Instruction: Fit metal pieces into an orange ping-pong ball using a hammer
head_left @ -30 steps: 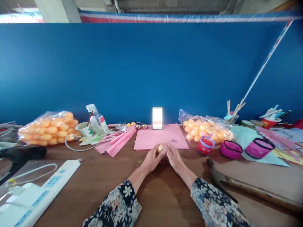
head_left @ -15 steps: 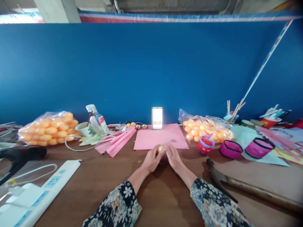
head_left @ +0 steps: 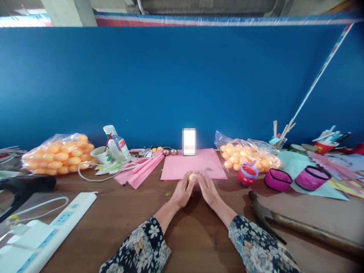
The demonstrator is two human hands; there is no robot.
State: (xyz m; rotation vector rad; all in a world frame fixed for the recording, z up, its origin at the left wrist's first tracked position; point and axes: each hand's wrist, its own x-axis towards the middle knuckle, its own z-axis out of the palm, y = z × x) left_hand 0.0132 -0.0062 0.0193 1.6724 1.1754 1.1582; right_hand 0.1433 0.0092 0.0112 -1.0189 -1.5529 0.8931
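My left hand (head_left: 182,192) and my right hand (head_left: 208,189) meet at the middle of the brown table (head_left: 119,227), fingers curled together around a small orange ball (head_left: 192,176). Only the top of the ball shows between the fingertips. The hands rest at the near edge of a pink paper sheet (head_left: 193,163). Both forearms wear dark floral sleeves.
Bags of orange balls lie at the left (head_left: 57,154) and right (head_left: 248,154). Folded pink strips (head_left: 142,170), a paper cup (head_left: 101,155) and a bottle (head_left: 116,143) stand left. A red cup (head_left: 247,176), two magenta bowls (head_left: 277,179), a hammer (head_left: 295,224) and a power strip (head_left: 48,231) lie nearby.
My fingers have closed a little more over the ball, hiding more of it. Everything else is where it was.
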